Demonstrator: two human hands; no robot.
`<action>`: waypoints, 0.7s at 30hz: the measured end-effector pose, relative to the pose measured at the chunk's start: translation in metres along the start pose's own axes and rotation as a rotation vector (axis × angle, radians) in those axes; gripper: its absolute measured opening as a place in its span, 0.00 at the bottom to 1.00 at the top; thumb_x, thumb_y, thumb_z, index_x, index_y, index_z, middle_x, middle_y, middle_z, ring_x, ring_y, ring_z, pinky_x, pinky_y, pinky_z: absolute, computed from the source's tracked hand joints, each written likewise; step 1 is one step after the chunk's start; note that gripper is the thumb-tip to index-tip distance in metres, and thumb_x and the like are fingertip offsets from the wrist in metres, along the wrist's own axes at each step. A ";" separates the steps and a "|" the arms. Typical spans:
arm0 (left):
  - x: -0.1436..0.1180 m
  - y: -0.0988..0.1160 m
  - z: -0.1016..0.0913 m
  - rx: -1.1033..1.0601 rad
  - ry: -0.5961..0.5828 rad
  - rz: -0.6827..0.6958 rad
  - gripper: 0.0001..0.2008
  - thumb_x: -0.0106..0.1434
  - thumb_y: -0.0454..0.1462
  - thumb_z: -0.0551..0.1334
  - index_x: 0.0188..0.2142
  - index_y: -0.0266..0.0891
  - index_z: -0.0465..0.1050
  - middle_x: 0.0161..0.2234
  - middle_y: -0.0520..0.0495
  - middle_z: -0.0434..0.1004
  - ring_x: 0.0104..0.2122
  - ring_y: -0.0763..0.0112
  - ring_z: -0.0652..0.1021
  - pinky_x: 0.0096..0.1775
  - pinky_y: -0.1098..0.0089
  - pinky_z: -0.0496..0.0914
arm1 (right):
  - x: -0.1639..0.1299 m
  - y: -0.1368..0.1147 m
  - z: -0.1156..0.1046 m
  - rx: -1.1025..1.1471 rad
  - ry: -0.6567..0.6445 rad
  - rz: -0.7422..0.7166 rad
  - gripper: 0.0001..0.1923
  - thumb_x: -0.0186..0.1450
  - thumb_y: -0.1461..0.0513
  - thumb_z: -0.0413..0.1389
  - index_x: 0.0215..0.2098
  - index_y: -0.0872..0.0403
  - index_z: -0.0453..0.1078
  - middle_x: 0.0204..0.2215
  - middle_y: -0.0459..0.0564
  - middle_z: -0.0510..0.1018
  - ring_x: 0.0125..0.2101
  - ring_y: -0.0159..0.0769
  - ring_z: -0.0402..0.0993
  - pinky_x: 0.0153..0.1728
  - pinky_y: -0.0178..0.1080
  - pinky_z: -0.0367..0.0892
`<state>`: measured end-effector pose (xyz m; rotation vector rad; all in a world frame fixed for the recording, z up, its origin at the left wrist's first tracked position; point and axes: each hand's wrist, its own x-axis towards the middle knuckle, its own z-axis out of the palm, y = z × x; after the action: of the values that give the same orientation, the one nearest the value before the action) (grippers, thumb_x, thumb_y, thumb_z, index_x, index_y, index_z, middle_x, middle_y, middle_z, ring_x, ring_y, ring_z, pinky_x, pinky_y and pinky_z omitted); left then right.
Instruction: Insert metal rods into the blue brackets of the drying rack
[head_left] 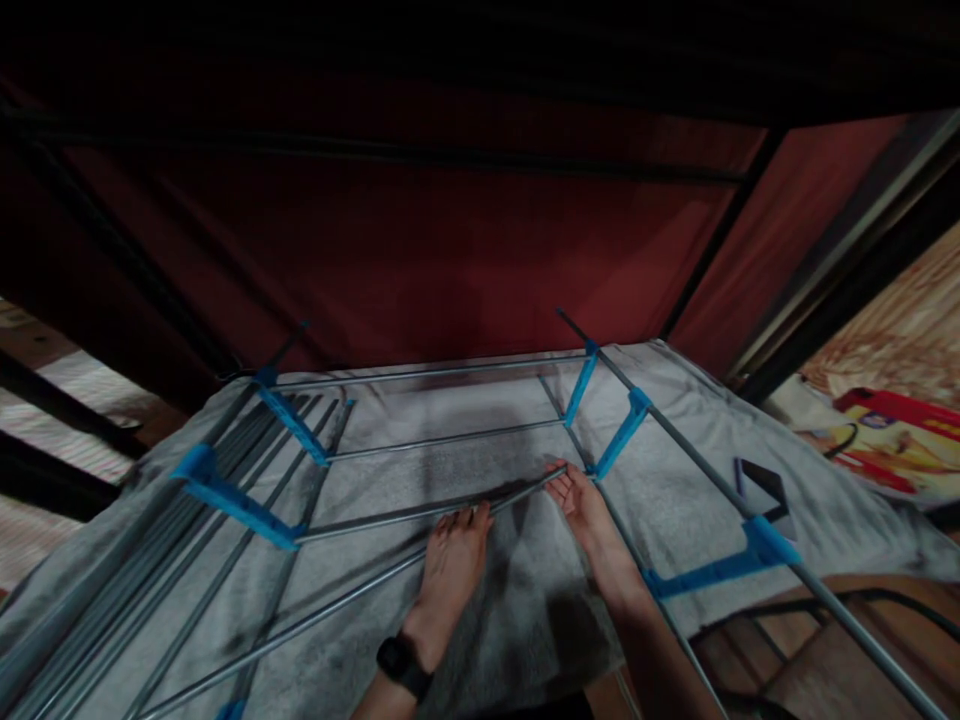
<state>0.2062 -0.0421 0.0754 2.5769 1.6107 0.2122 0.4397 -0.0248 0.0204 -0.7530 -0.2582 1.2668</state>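
Note:
A metal frame of grey rods [442,440] joined by blue plastic connectors [236,500] lies on a grey cloth [517,610]. My left hand [454,565], with a black watch on its wrist, lies flat on the cloth, fingertips touching a loose grey rod [420,515]. My right hand [583,500] pinches the right end of that rod, close to a blue connector [621,432] on the right side rail. The rod's left end meets the blue connector at the left.
Dark red fabric panels [420,260] with black poles rise behind the frame. A dark phone [761,485] lies on the cloth at the right. A colourful red and yellow package [892,430] sits at the far right. Wooden floor [817,660] shows at the bottom right.

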 end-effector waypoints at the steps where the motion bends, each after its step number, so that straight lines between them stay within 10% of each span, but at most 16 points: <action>1: 0.003 0.001 -0.001 -0.001 0.001 -0.003 0.20 0.75 0.37 0.46 0.58 0.42 0.71 0.48 0.41 0.82 0.44 0.59 0.81 0.48 0.59 0.73 | 0.003 -0.002 0.003 0.000 -0.003 -0.007 0.06 0.61 0.62 0.64 0.38 0.51 0.76 0.33 0.44 0.84 0.34 0.31 0.81 0.41 0.34 0.77; 21: 0.029 -0.004 0.006 -0.001 -0.031 -0.053 0.19 0.74 0.35 0.49 0.60 0.40 0.69 0.48 0.40 0.80 0.44 0.63 0.82 0.47 0.64 0.73 | 0.045 -0.014 0.005 -0.132 -0.005 -0.074 0.13 0.56 0.62 0.70 0.36 0.50 0.73 0.38 0.46 0.84 0.38 0.35 0.81 0.41 0.41 0.79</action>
<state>0.2166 -0.0145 0.0709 2.5204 1.6655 0.1682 0.4618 0.0167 0.0232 -0.8458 -0.3732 1.1905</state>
